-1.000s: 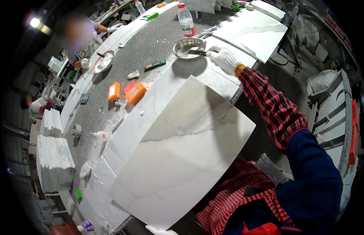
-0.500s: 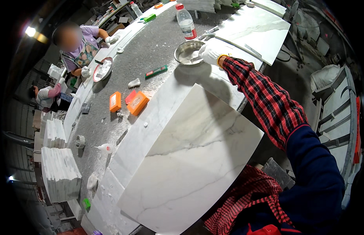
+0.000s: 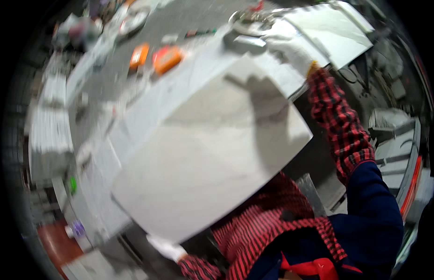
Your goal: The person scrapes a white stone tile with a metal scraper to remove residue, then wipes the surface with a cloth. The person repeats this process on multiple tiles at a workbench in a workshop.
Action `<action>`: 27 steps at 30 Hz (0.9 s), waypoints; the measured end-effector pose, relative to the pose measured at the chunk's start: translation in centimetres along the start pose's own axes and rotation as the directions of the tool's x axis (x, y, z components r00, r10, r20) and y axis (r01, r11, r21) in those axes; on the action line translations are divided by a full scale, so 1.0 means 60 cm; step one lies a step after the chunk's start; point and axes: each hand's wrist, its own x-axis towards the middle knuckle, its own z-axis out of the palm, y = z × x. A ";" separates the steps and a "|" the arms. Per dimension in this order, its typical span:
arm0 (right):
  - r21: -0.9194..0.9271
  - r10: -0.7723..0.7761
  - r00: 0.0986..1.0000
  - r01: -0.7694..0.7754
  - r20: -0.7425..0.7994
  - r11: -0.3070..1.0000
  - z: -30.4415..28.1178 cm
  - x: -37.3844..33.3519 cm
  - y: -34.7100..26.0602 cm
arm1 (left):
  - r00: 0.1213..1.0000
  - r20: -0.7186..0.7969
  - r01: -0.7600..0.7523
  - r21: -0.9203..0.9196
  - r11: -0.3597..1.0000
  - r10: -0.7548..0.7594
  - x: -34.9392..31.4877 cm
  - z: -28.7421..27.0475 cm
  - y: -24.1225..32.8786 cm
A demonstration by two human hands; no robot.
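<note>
A large white marble slab (image 3: 212, 154) with grey veins lies tilted over the edge of the long grey worktable (image 3: 179, 23). My left hand (image 3: 165, 247), in a white glove, grips the slab's near lower edge. My right hand (image 3: 291, 49), also gloved, reaches out over the slab's far corner and holds a flat grey tool (image 3: 247, 43) just below a metal bowl (image 3: 247, 21). The whole picture is blurred by motion.
Two orange blocks (image 3: 154, 58) lie on the table left of the slab. A second white slab (image 3: 329, 30) rests at the far right. Stacks of white tiles (image 3: 49, 135) line the left side. Grey racks (image 3: 394, 149) stand to the right.
My right hand has drawn the flat tool out of the metal bowl toward the slab. My head has dropped closer, so the slab looks larger and blurred.
</note>
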 end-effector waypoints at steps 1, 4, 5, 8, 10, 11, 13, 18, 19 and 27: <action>-0.047 -0.018 1.000 0.018 0.017 0.999 0.027 -0.017 0.000 | 1.000 -0.029 -0.009 -0.008 1.000 0.008 -0.008 -0.005 0.006; -0.065 -0.039 0.990 0.048 0.133 0.997 0.045 -0.085 0.013 | 0.984 -0.147 -0.087 0.075 0.993 0.097 -0.002 0.008 0.006; -0.066 -0.037 0.987 0.048 0.157 0.997 0.050 -0.111 0.019 | 0.976 -0.161 -0.125 0.124 0.984 0.144 0.000 0.025 0.006; -0.135 0.103 0.969 -0.074 0.223 0.988 0.120 -0.190 0.011 | 0.958 -0.249 -0.111 0.131 0.985 0.141 -0.003 0.029 0.010; -0.181 0.168 0.942 -0.118 0.292 0.976 0.163 -0.235 0.012 | 0.957 -0.262 -0.102 0.100 0.990 0.125 -0.011 0.023 0.010; -0.222 0.198 0.932 -0.133 0.304 0.966 0.185 -0.259 0.007 | 0.952 -0.274 -0.109 0.109 0.988 0.136 -0.012 0.022 0.007; -0.198 0.262 0.900 -0.203 0.347 0.959 0.216 -0.286 0.024 | 0.944 -0.292 -0.123 0.130 0.984 0.157 -0.013 0.019 0.002; -0.195 0.319 0.851 -0.259 0.417 0.946 0.282 -0.346 0.014 | 0.940 -0.296 -0.135 0.128 0.982 0.168 -0.007 0.022 -0.007; -0.204 0.330 0.843 -0.266 0.426 0.942 0.295 -0.352 0.014 | 0.940 -0.297 -0.136 0.132 0.982 0.170 -0.006 0.021 -0.006; -0.279 0.231 0.828 -0.095 0.510 0.956 0.373 -0.393 0.029 | 0.934 -0.310 -0.135 0.150 0.979 0.176 0.002 0.008 -0.012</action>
